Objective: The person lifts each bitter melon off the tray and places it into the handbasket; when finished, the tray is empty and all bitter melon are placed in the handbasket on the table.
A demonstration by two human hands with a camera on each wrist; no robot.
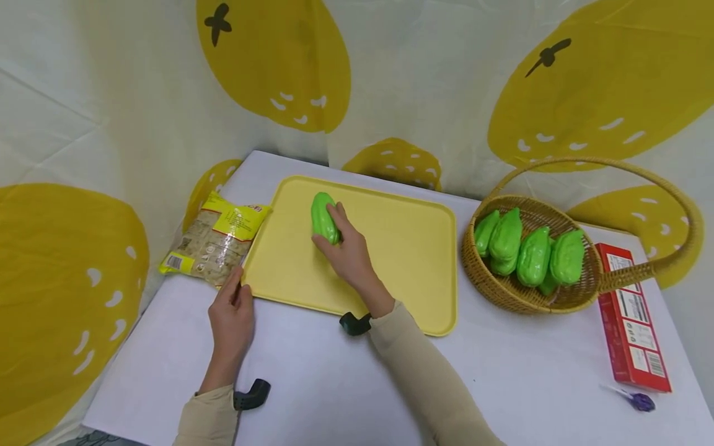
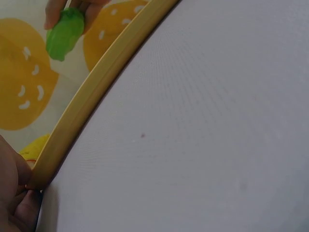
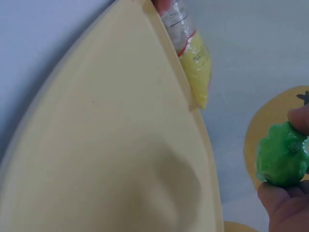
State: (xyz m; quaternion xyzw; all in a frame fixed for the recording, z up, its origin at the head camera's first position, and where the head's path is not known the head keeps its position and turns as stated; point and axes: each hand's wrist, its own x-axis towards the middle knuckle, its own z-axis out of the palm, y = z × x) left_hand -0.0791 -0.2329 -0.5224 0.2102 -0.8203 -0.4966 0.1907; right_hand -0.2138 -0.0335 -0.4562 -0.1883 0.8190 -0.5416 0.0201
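Observation:
My right hand point(image 1: 351, 254) holds a glossy green ribbed gourd point(image 1: 323, 217) between thumb and fingers, above the left half of a yellow tray point(image 1: 390, 248). The gourd point(image 3: 281, 154) appears raised off the tray in the right wrist view, with a soft shadow on the tray surface. My left hand point(image 1: 231, 316) grips the tray's near left corner, its fingers and thumb around the rim point(image 2: 46, 174). Several similar green gourds point(image 1: 532, 257) lie in a wicker basket point(image 1: 502, 297) to the right of the tray.
A yellow-topped clear plastic bag point(image 1: 214, 238) of pale contents lies against the tray's left side. The basket's tall handle point(image 1: 691, 229) leans right, over a red box point(image 1: 636, 328). A purple-wrapped lollipop point(image 1: 641, 401) lies near the table's right edge. A fruit-patterned cloth point(image 1: 413, 80) hangs behind.

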